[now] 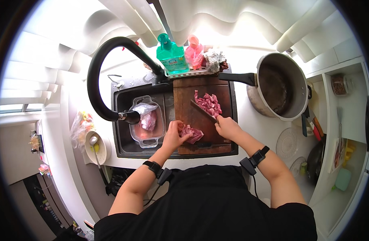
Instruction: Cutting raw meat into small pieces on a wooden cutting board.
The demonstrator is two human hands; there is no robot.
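Note:
A wooden cutting board [184, 104] lies across the right part of a black sink [119, 141]. Near the board's front left, my left hand [173, 135] grips a piece of raw red meat [193, 135] by its left end. My right hand [226, 128] is closed around the handle of a kitchen knife [203, 111]. The blade points away and to the left, beside a heap of cut raw meat [208, 104] on the board's far half. Apart from the blade, the larger piece lies closer to me. The knife's handle is mostly hidden by my fingers.
A clear tub [145, 141] with bagged meat [148, 120] in reddish liquid sits in the sink, under a black faucet [95, 90]. A large pot [278, 87] stands at right, its handle [237, 77] reaching over the board. Behind are a green soap bottle [172, 58] and a pink bottle [194, 54].

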